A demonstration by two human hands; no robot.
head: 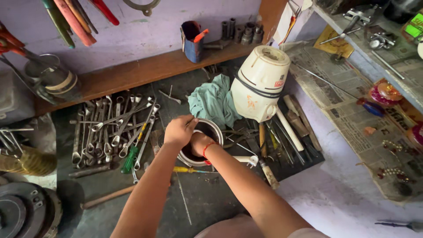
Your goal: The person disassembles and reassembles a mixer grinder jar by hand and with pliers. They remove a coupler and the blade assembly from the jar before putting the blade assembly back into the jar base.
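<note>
A round steel jar (215, 128) with a dark inside stands on the dark workbench (207, 202). My left hand (179, 130) grips its rim on the near-left side. My right hand (199, 143) reaches down inside the jar, a red thread around the wrist; its fingers are hidden in the jar. A white mixer base (260, 83) stands just behind and to the right of the jar. A crumpled teal cloth (213, 101) lies between them.
Many wrenches (116, 130) lie spread at the left, with a green-handled screwdriver (130, 159). More hand tools (282, 141) lie at the right. A wooden shelf (145, 68) behind holds a blue tin (192, 42) and sockets (241, 31). Newspaper (352, 110) covers the right side.
</note>
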